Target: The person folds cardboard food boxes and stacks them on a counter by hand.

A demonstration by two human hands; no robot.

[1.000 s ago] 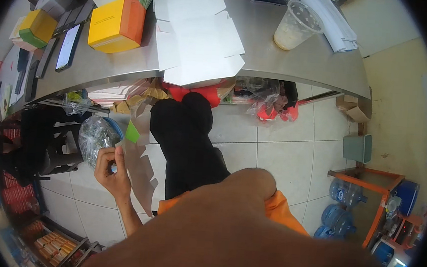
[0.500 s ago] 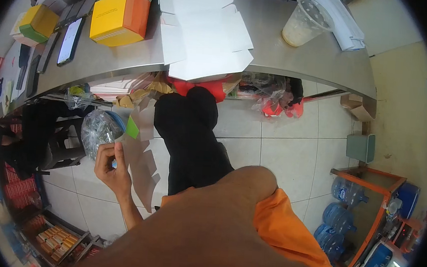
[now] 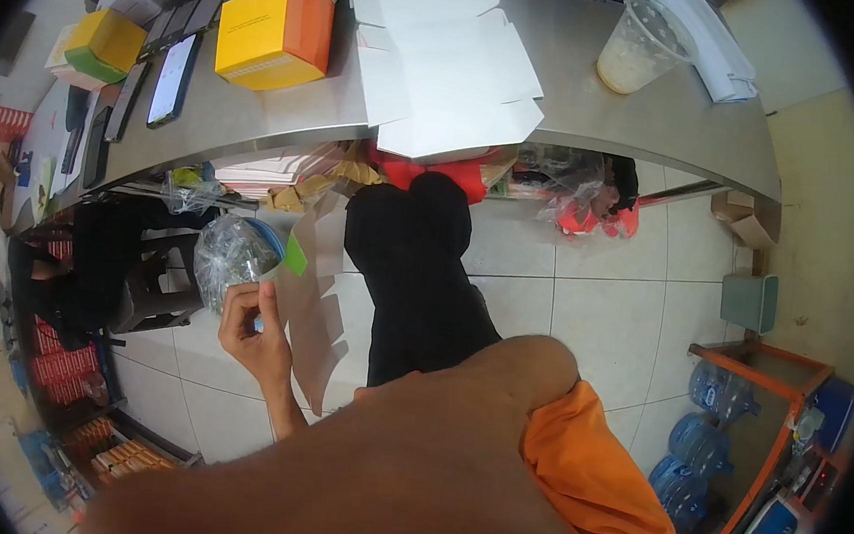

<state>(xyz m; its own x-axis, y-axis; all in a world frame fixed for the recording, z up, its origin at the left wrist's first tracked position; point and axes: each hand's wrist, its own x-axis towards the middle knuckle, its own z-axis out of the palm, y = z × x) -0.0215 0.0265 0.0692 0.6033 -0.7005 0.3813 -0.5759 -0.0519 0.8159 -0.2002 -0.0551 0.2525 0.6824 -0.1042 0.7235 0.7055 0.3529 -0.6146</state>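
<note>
On the left, below the table's edge, my left hand point(image 3: 260, 329) is closed, thumb up and fingers curled. It pinches the corner of a flat, unfolded carton point(image 3: 316, 303), greyish with notched flaps and a green tab. The carton hangs beside my black-clad legs point(image 3: 407, 265). My bent right arm point(image 3: 434, 438) fills the lower middle, with an orange sleeve point(image 3: 592, 461) on its right; the right hand is out of view. White unfolded cartons point(image 3: 452, 78) lie stacked on the metal table point(image 3: 658, 135) and overhang its near edge.
Yellow-orange boxes point(image 3: 275, 34), a phone point(image 3: 172, 81) and a plastic cup point(image 3: 640, 48) stand or lie on the table. Near my left hand is a clear plastic bag point(image 3: 230, 257) by a dark stool point(image 3: 160, 286). Large water bottles point(image 3: 699, 444) lie in an orange-framed rack at right.
The whole view has shifted, so the scene sits farther right in the picture. My left hand keeps its pinch on the carton, with little other change.
</note>
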